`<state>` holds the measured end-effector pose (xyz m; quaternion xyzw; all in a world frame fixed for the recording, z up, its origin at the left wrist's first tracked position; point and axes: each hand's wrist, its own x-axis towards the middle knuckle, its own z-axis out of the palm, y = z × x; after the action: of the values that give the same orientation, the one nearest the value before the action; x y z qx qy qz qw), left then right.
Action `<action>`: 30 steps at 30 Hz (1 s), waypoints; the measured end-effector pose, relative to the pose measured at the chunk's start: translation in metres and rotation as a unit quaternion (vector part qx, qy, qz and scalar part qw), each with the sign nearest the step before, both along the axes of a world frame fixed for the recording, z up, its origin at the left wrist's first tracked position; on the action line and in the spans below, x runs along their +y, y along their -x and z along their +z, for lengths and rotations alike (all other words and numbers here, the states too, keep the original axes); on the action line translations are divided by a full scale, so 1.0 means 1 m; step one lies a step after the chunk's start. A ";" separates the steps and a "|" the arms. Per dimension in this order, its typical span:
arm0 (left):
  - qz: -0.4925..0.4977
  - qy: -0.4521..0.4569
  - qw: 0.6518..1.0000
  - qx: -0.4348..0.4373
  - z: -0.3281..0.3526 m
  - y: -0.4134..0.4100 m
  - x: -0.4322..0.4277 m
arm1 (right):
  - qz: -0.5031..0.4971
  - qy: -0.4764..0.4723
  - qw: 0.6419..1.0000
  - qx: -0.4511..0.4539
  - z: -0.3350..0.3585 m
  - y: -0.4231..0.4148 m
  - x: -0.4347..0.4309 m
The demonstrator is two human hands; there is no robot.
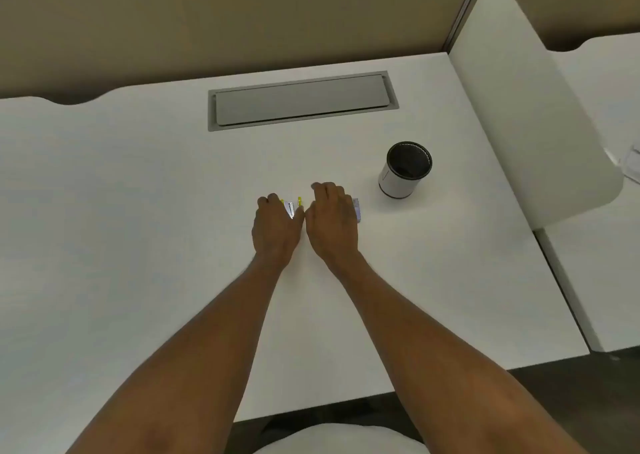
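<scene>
The cup (404, 173) stands upright on the tabletop (138, 183), its dark mesh inside open to view; left of the cup and a little nearer the person, both hands lie knuckles-up, side by side; the left hand (275, 230) curls over small silver, yellow-tipped pieces (291, 209); the right hand (332, 225) curls over a lilac piece (357, 212); whether either pinches anything I cannot tell; the white divider (526, 114) rises right of the cup; a grey hatch (301, 100) lies beyond it; bare tabletop spreads far left of the cup.
</scene>
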<state>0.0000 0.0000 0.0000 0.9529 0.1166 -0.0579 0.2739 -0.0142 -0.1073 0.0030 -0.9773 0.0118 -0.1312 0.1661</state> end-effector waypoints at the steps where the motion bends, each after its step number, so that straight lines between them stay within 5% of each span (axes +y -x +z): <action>1: 0.003 0.006 1.000 0.020 0.001 -0.004 0.000 | -0.005 -0.011 1.000 0.008 0.001 -0.001 0.000; 14: 0.000 0.032 0.999 0.043 -0.006 -0.014 0.000 | -0.017 -0.206 0.966 0.157 -0.013 -0.009 0.001; 21: -0.019 0.067 0.998 -0.002 0.000 -0.003 0.004 | -0.016 -0.349 0.906 0.238 -0.012 -0.015 0.008; 30: -0.112 0.096 0.984 -0.103 0.008 0.019 0.025 | 0.028 -0.424 0.880 0.213 0.000 -0.012 -0.004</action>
<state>-0.0190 0.0248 0.0076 0.9302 -0.0263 -0.0005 0.3661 -0.0025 -0.1115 0.0029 -0.8175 0.0746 0.1023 0.5618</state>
